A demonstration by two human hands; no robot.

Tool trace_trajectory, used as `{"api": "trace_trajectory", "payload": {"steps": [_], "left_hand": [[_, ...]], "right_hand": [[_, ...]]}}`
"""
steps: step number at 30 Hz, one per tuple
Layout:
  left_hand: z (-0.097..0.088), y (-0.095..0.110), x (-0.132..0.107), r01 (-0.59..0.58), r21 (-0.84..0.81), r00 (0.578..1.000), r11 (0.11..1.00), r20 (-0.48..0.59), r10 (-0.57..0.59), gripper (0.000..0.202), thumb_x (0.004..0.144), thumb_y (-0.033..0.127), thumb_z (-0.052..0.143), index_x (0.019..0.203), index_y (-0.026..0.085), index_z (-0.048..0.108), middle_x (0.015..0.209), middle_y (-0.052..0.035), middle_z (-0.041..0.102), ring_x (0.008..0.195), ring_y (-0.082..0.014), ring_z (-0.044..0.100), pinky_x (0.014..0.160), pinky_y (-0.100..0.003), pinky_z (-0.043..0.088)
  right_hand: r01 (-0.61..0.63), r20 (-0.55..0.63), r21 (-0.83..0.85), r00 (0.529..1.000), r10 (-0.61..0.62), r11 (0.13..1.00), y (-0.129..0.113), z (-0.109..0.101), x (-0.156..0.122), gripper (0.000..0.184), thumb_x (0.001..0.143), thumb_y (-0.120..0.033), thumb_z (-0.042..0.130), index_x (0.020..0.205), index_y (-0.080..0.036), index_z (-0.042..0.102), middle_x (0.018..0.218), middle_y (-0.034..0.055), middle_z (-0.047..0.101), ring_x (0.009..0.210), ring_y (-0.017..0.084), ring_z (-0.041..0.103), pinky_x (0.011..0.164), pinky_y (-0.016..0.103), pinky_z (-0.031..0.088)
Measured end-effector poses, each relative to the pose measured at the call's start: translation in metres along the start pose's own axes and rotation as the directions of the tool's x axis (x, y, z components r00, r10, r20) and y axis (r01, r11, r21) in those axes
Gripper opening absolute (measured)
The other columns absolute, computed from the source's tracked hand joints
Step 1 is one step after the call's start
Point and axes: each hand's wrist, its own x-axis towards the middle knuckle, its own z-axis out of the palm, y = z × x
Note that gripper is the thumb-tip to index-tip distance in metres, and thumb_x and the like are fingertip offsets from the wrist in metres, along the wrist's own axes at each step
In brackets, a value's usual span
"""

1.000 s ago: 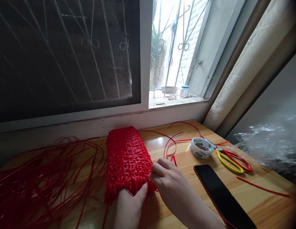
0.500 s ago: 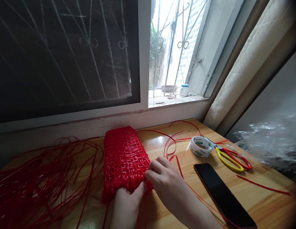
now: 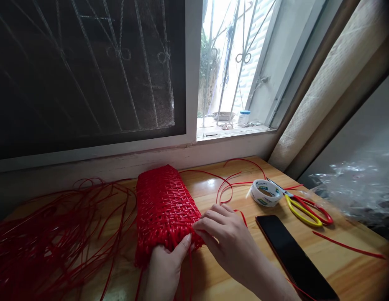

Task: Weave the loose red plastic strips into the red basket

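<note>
A red woven basket [image 3: 165, 200] made of glossy plastic strips lies on its side on the wooden table, its near end toward me. My left hand [image 3: 166, 265] grips that near rim, thumb outside and fingers hidden within. At the rim's right corner, my right hand [image 3: 221, 234] has its fingers pinched on a red strip, which is mostly covered by the hand. Loose strip ends hang down below the rim between my hands.
A tangle of red strips [image 3: 53, 238] spreads over the table's left side. To the right are a roll of tape [image 3: 266, 193], scissors [image 3: 303, 209] with yellow and red handles, and a black phone [image 3: 295, 255]. Clear plastic wrap [image 3: 357, 184] sits beyond the table's right edge.
My right hand has shifted slightly right, away from the rim corner, and the red strip beside it has moved. My left hand keeps its hold on the basket.
</note>
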Motion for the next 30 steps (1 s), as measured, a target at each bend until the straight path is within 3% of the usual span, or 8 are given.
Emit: {"api": "trace_trajectory", "payload": {"steps": [4, 9, 15, 20, 24, 30], "left_hand": [[0.003, -0.001, 0.0, 0.091, -0.184, 0.996, 0.979, 0.014, -0.09, 0.026, 0.048, 0.026, 0.08, 0.064, 0.007, 0.071, 0.066, -0.0086, 0.071, 0.067, -0.0254, 0.067, 0.062, -0.03, 0.053], [0.004, 0.002, -0.001, 0.079, -0.331, 0.997, 0.94, 0.013, -0.079, 0.029, 0.047, 0.023, 0.081, 0.069, 0.008, 0.071, 0.073, -0.0084, 0.073, 0.072, -0.0253, 0.068, 0.063, -0.03, 0.054], [0.003, 0.004, -0.005, 0.075, -0.298, 0.997, 0.951, -0.01, -0.081, 0.027, 0.049, 0.021, 0.08, 0.071, 0.009, 0.071, 0.066, -0.0071, 0.072, 0.067, -0.025, 0.068, 0.057, -0.027, 0.053], [0.002, 0.002, -0.002, 0.104, -0.332, 0.995, 0.938, 0.024, -0.101, 0.03, 0.047, 0.024, 0.081, 0.07, 0.008, 0.071, 0.078, -0.0108, 0.073, 0.078, -0.0283, 0.068, 0.067, -0.031, 0.054], [0.002, 0.005, -0.005, 0.097, -0.357, 0.995, 0.929, 0.009, -0.101, 0.036, 0.046, 0.024, 0.081, 0.076, 0.008, 0.071, 0.084, -0.011, 0.073, 0.085, -0.0292, 0.066, 0.066, -0.031, 0.054], [0.006, 0.007, -0.006, 0.097, -0.33, 0.994, 0.939, -0.023, -0.111, 0.022, 0.048, 0.021, 0.077, 0.064, 0.008, 0.07, 0.063, -0.0071, 0.07, 0.062, -0.0235, 0.066, 0.05, -0.026, 0.049]], "right_hand": [[0.008, 0.059, 0.019, 0.998, -0.009, 1.0, 0.002, 0.002, 0.001, 0.017, 0.084, -0.011, 0.048, 0.069, -0.018, 0.053, 0.071, 0.0002, 0.06, 0.067, 0.014, 0.048, 0.062, 0.026, 0.032], [0.032, -0.007, 0.082, 0.999, -0.031, 0.996, 0.002, 0.013, 0.005, 0.016, 0.082, -0.006, 0.044, 0.073, -0.017, 0.053, 0.077, 0.0038, 0.06, 0.076, 0.016, 0.052, 0.066, 0.026, 0.039], [0.081, -0.06, 0.167, 0.996, -0.072, 0.983, 0.003, 0.012, 0.005, 0.004, 0.084, -0.018, 0.052, 0.085, -0.02, 0.055, 0.089, 0.0023, 0.063, 0.08, 0.016, 0.054, 0.07, 0.027, 0.04], [0.076, -0.166, 0.135, 0.985, -0.053, 0.988, 0.003, 0.017, 0.003, 0.014, 0.086, -0.011, 0.046, 0.076, -0.017, 0.055, 0.079, 0.0028, 0.063, 0.07, 0.013, 0.054, 0.063, 0.025, 0.039], [0.069, -0.169, 0.093, 0.984, -0.053, 0.993, -0.001, 0.023, 0.002, 0.017, 0.086, -0.011, 0.044, 0.075, -0.016, 0.054, 0.075, 0.004, 0.062, 0.069, 0.014, 0.054, 0.061, 0.024, 0.038], [0.027, -0.116, 0.054, 0.993, -0.021, 0.998, -0.001, 0.025, 0.001, 0.02, 0.088, -0.015, 0.043, 0.071, -0.016, 0.054, 0.072, 0.0035, 0.061, 0.067, 0.014, 0.054, 0.06, 0.024, 0.037]]}}
